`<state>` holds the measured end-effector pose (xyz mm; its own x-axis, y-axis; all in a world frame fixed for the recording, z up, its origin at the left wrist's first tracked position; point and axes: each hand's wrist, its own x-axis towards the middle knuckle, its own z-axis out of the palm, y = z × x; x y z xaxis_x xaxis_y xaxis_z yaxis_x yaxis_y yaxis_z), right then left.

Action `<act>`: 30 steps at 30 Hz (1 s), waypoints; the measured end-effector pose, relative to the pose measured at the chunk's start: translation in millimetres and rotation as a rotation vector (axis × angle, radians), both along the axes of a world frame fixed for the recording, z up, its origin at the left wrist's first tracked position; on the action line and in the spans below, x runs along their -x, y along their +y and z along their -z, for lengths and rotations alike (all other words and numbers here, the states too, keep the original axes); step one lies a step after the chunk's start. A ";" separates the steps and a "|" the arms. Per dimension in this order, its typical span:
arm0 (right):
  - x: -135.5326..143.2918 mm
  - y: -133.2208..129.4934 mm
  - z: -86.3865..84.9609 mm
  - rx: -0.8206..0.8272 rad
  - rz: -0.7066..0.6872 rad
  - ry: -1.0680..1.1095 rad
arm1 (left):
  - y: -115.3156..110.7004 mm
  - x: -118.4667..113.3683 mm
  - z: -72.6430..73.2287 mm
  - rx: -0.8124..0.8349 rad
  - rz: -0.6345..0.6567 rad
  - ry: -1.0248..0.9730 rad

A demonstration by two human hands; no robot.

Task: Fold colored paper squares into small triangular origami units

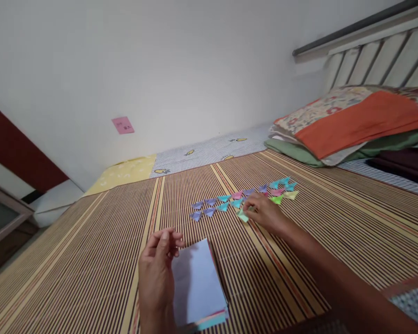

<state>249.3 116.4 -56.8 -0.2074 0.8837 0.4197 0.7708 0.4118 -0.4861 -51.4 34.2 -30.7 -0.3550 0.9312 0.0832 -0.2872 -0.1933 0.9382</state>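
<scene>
My right hand [263,211] reaches over the mat, thumb and fingers pinched on a light green folded paper boat [243,215]. That boat sits at the near side of two rows of small folded paper boats in purple, blue, pink, green and yellow. Part of the rows is hidden behind the hand. My left hand [160,262] is raised beside a stack of paper sheets [198,283], fingers loosely bent and slightly apart, with nothing visible in them. The top sheet is pale lilac, and coloured edges show beneath it.
A striped bamboo mat [101,260] covers the bed. Folded bedding [362,123] in orange, floral and green is piled at the right, below a slatted headboard [379,55]. A pink note [123,125] is stuck on the white wall behind.
</scene>
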 end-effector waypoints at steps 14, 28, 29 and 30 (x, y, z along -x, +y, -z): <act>29.8 49.3 36.1 0.195 0.171 -0.312 | 0.6 -2.1 -0.3 0.009 0.024 -0.034; 32.5 46.0 26.0 0.249 0.148 -0.474 | 0.1 -3.7 0.5 0.028 0.027 -0.030; 33.6 46.7 26.3 0.250 0.139 -0.480 | 0.1 -3.8 0.7 0.029 0.030 -0.029; 35.0 47.4 26.9 0.252 0.132 -0.486 | 0.0 -3.9 0.9 0.031 0.034 -0.027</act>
